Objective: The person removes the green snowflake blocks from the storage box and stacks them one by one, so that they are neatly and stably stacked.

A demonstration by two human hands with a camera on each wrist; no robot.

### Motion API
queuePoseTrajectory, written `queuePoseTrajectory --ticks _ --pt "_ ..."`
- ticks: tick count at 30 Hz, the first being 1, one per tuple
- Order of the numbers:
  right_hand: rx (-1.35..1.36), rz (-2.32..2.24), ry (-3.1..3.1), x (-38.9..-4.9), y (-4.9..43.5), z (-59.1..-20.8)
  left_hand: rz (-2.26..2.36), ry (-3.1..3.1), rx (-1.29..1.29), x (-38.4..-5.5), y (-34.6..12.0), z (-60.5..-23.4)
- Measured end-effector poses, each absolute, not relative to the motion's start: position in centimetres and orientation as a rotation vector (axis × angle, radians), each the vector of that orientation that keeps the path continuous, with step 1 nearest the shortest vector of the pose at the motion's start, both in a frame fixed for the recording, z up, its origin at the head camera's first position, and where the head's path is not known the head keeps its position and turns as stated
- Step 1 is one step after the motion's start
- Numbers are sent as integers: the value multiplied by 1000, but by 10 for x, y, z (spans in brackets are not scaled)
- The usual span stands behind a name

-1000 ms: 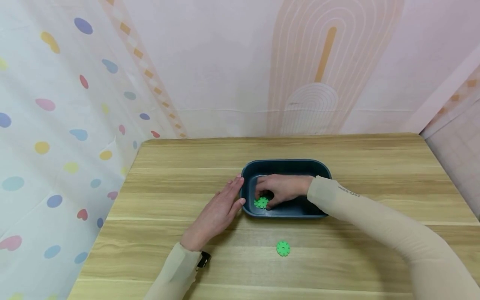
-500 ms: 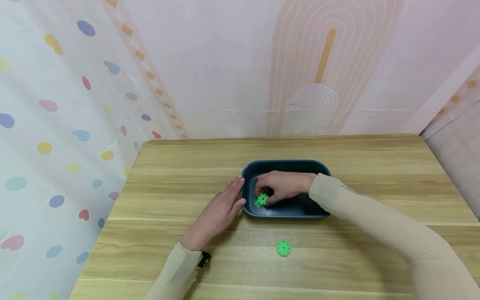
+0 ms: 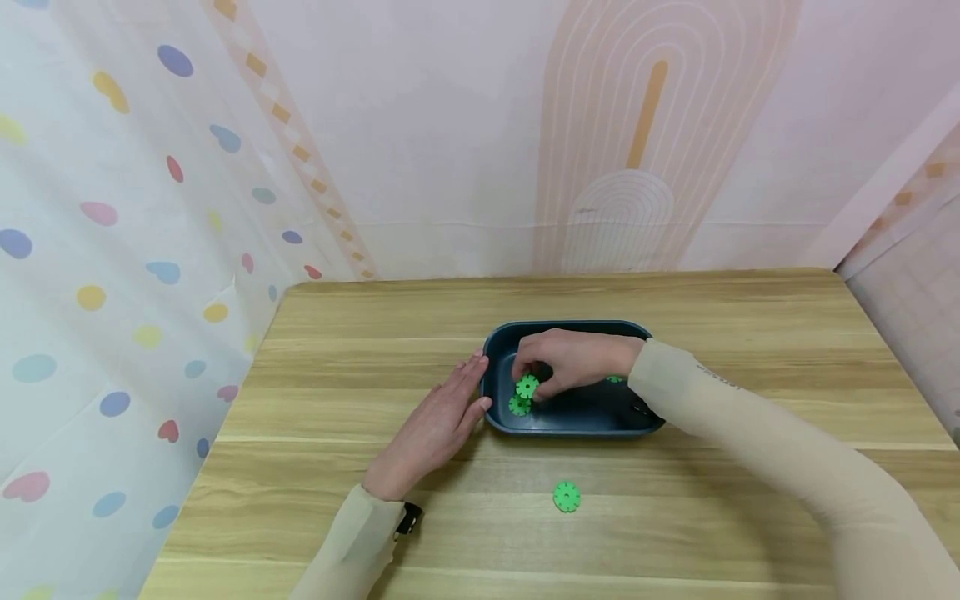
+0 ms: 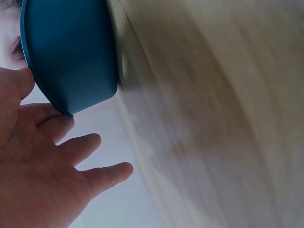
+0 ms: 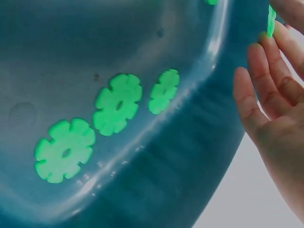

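My right hand (image 3: 576,358) reaches into a dark blue oblong tray (image 3: 573,433) and pinches a green notched plastic disc (image 3: 527,387) between thumb and fingers. The held disc (image 5: 271,22) shows edge-on in the right wrist view, raised over the tray floor. Below it in the head view lies another green disc (image 3: 519,406). In the right wrist view several more discs (image 5: 65,151) lie flat along one wall. My left hand (image 3: 433,427) rests against the tray's left end, fingers extended, thumb and fingertips at the rim, as the left wrist view also shows.
One green disc (image 3: 567,497) lies on the wooden table (image 3: 360,350) in front of the tray. A patterned curtain (image 3: 450,133) hangs behind the table's back edge and along its left side. The right forearm crosses the tray's right end.
The right hand has taken a green disc from the tray's left end and raised it a little, moving slightly back. Another disc shows beneath it. The left hand has stayed in place.
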State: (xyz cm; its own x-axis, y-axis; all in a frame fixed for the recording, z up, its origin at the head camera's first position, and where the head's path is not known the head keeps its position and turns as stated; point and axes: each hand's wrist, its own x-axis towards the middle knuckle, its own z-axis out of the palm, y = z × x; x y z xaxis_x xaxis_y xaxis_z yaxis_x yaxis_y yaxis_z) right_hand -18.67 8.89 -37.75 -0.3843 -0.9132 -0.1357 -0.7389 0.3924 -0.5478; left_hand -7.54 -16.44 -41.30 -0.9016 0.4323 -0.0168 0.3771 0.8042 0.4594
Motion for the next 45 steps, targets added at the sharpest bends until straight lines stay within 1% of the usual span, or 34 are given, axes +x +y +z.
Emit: queuePoseTrajectory --ticks 15,28,34,45 --pt "-1370 -669 2268 -180 100 -357 705 2869 637 -78 -163 -414" --pt "-1466 -776 2285 -171 112 -341 700 2871 626 -81 -165 -412" --pt "-1503 -783 2311 -163 116 -334 692 2875 630 -82 -166 -412" --pt "-1484 -839 2358 -144 129 -330 699 2892 641 -81 -166 -411"
